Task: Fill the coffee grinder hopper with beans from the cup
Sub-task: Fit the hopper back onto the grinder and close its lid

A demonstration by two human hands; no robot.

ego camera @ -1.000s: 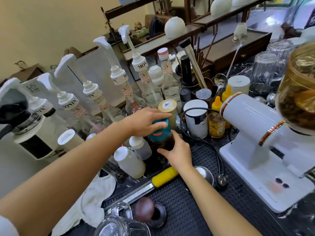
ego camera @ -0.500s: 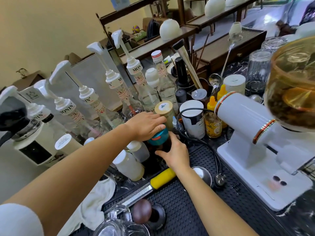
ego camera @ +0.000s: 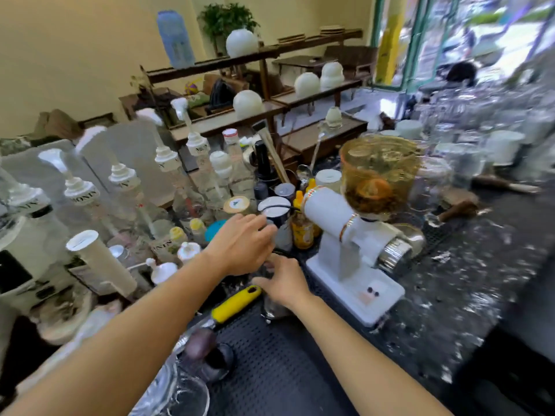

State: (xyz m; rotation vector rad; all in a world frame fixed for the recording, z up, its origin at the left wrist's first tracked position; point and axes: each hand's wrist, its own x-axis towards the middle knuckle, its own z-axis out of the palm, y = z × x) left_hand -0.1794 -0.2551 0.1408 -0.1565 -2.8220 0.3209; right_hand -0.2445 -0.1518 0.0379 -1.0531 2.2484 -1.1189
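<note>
The white coffee grinder [ego camera: 345, 235] stands right of centre, and its amber hopper [ego camera: 380, 172] holds some beans. A teal lid [ego camera: 213, 229] peeks out from under the thumb side of my left hand [ego camera: 241, 244], which curls over it from above. The dark jar beneath the lid is hidden by my hands. Just below and to the right, my right hand [ego camera: 283, 285] reaches left with bent fingers; what they touch is hidden. The whole frame is blurred by motion.
Syrup pump bottles [ego camera: 121, 187], squeeze bottles [ego camera: 300, 232] and a white canister [ego camera: 274, 211] crowd the back left. A yellow-handled tool [ego camera: 235, 303], a tamper [ego camera: 199, 345] and a glass jug [ego camera: 186, 394] lie on the black mat [ego camera: 285, 370]. Glasses [ego camera: 435, 178] stand right of the grinder.
The camera has swung up and right, so the grinder now sits near the centre. Both hands stay together at the jar, and the teal lid now shows left of my left hand.
</note>
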